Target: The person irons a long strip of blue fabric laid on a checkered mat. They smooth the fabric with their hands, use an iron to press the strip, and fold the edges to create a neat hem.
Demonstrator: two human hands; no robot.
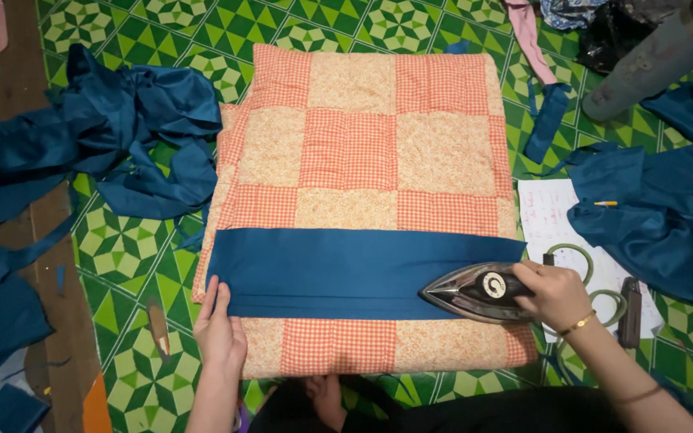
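Honestly, with the right hand point(553, 293) gripping the iron point(475, 292) and the left hand point(218, 329) pressing flat on the blue fabric strip point(346, 273), lingering could scorch it.

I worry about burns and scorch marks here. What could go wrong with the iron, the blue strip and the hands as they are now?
The iron sits on the blue strip; lingering could scorch it. The left hand pins the strip's far end, in the iron's likely path. The cord loops beside the right hand and might snag.
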